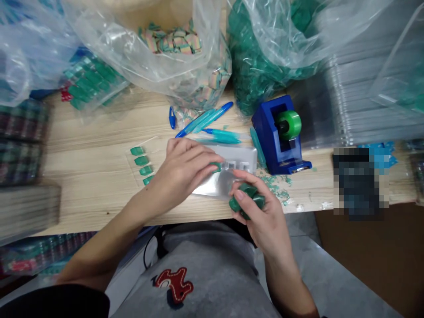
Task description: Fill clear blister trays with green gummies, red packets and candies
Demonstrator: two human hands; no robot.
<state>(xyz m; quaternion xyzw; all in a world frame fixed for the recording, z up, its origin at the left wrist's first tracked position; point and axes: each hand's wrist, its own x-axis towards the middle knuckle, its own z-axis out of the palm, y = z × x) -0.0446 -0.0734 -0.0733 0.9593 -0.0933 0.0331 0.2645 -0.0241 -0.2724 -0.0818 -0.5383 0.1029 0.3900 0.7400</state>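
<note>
My left hand (185, 168) is closed, with its fingertips on a small green piece (215, 167) over a clear plastic tray (212, 187). Square hollows show in the tray to the right of those fingertips. Several glossy green pieces (248, 198) are gathered in my right hand (265, 214), its thumb and fingers curled round them beside the tray's right end. What the pieces are made of I cannot tell. To the left of my left hand lies another clear tray (130, 165), with several green pieces in a column.
A blue tape dispenser (270, 137) with green tape stands right of the tray. Blue pen-like tools (221, 136) lie behind it. Bags of striped pieces (179, 42) and green pieces (255, 62) line the back. Stacked clear trays (364, 101) stand at right, filled packs (20, 137) at left.
</note>
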